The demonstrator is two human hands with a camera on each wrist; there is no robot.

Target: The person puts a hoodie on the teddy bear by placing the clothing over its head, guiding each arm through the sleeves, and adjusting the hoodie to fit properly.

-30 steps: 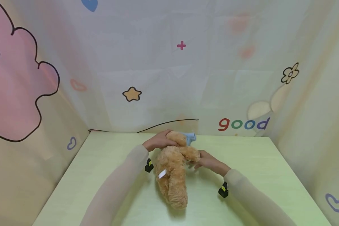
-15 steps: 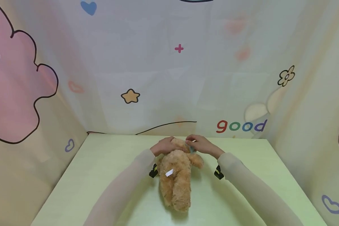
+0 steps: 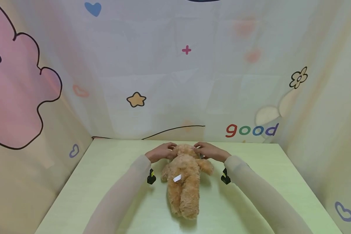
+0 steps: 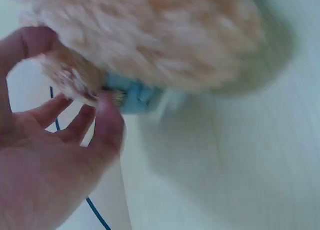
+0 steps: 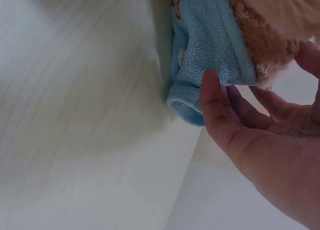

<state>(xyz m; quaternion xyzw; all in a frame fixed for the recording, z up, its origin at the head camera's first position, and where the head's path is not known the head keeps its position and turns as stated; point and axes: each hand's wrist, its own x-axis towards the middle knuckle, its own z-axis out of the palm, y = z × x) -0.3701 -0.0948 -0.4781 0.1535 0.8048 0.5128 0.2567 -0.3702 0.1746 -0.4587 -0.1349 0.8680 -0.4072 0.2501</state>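
A tan plush toy [image 3: 182, 178] lies back up on the table, a white tag [image 3: 177, 178] at its lower back. Blue fleece doll clothing [image 5: 207, 45], with a short sleeve, sits under its head end. On the left side of the head, my left hand [image 3: 161, 152] pinches the clothing's edge beside the fur; its thumb meets the blue cloth [image 4: 134, 96] in the left wrist view. Opposite, my right hand [image 3: 212, 151] grips the clothing, thumb on the fleece and fingers behind. The toy's face is hidden.
The pale green table [image 3: 105, 182] runs back to a printed cloth wall [image 3: 163, 107]. Similar cloth hangs along both sides. A black wrist mount [image 3: 151, 176] is at the left cuff and another mount [image 3: 226, 176] at the right.
My right hand has gone from the toy's arm up to the right side of its head. The left hand has slid to the head's left side. The toy sits slightly further right.
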